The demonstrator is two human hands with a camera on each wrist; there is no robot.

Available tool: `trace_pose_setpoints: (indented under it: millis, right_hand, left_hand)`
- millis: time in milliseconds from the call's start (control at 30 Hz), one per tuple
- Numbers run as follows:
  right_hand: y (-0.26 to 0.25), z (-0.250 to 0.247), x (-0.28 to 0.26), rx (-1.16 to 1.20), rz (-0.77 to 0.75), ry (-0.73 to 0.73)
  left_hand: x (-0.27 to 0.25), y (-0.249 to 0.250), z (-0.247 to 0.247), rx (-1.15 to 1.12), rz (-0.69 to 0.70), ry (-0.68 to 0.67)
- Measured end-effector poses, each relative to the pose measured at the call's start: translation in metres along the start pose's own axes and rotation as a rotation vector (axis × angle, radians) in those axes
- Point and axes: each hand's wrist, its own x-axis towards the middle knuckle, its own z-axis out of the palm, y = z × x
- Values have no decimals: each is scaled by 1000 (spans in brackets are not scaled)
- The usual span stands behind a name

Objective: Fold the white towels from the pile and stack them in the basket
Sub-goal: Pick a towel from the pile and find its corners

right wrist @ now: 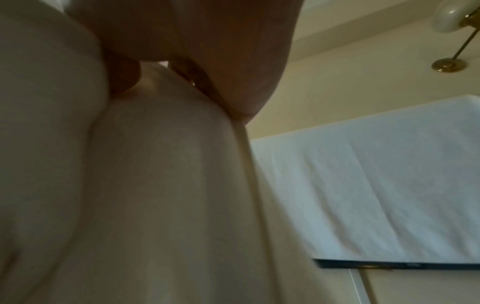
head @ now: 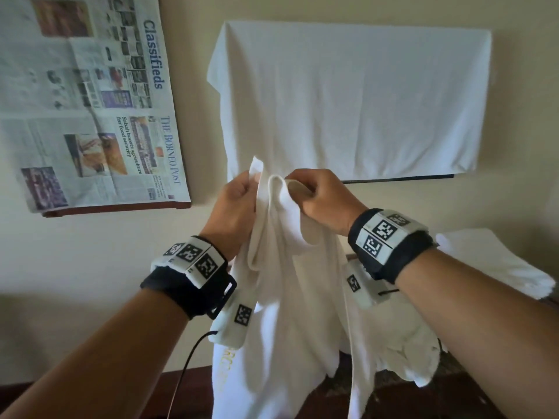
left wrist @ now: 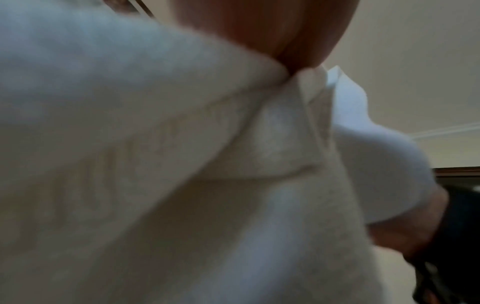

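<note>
A white towel was pinched at its top edge by the left hand and right hand, hanging below both.

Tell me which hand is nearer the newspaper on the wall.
Left. The left hand grips the towel just right of the newspaper; the right hand grips it farther right.
</note>
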Motion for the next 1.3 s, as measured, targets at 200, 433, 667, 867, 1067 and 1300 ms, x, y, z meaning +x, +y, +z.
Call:
trace_pose_setpoints:
  millis: [200,433,667,867,1067,1300]
  right_hand:
    - [16,66,-48,-269,122,-112]
    - [70,103,-107,-322,543,-69]
    - [17,109,-75,-253,423,64]
    - [-81,110,-32,-188,80,33]
    - [-98,108,-39,-215,47,-124]
    - [-59,121,-101,-258,327,-403]
  left_hand:
    - [-16,-8,-31,237,75,-21]
    - [-32,-11,-123,120,-86,69]
    - [-64,-6,-161,122,-122,-46]
    - [-83,-13,-148,91,-85,-136]
    - [-89,-10,-126,144,5,-98]
    - [-99,-21,-132,200,-10,-45]
